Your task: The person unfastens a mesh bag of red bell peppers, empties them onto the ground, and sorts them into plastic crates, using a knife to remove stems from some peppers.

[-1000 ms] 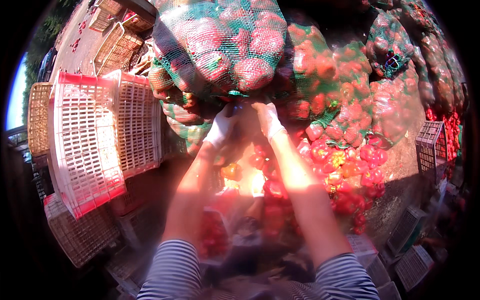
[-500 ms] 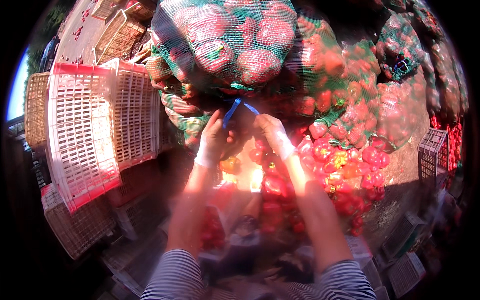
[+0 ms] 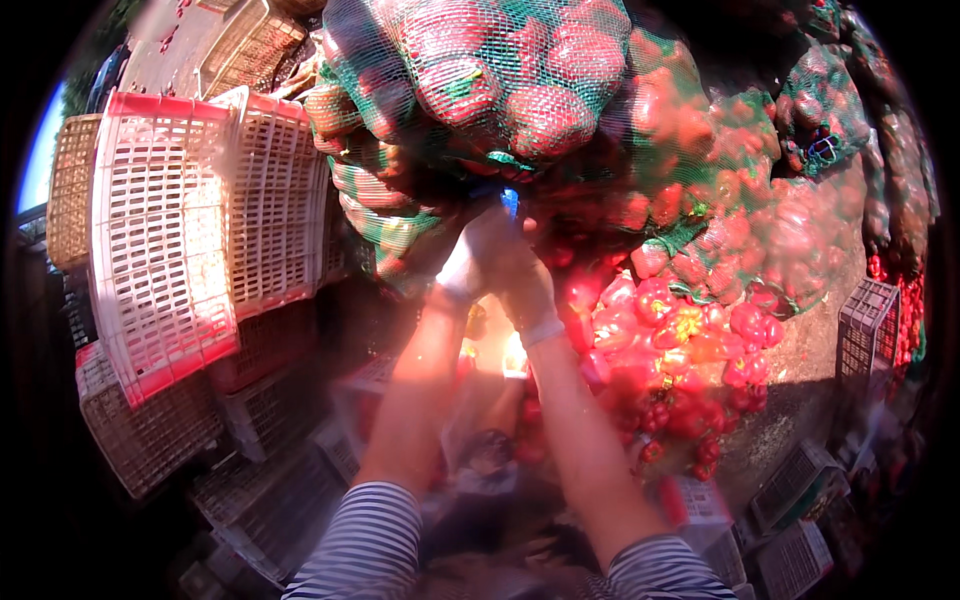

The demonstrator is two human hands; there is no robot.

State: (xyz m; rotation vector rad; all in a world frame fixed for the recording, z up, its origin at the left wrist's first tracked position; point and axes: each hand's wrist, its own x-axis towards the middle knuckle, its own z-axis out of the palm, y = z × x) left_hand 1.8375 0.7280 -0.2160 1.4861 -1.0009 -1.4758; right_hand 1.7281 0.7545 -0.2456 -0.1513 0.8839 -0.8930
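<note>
A green mesh bag (image 3: pixel 500 85) full of red bell peppers sits in front of me, its gathered lower end toward my hands. A blue tie strip (image 3: pixel 509 203) shows at that end, just above my fingers. My left hand (image 3: pixel 474 248) and my right hand (image 3: pixel 520 278) are pressed together and overlap below the bag, both closed round the strip. Glare and blur hide the fingertips and most of the strip. White bands circle both wrists.
Loose red peppers (image 3: pixel 680 340) lie heaped at the right of my forearms. More filled mesh bags (image 3: pixel 740 190) stand beyond them. White plastic crates with red rims (image 3: pixel 165 220) are stacked at the left, and a dark crate (image 3: pixel 868 320) stands at the far right.
My hands were apart, each pinching one end of the blue strip. They have come together and overlap now, and less of the strip shows. The view has shifted slightly.
</note>
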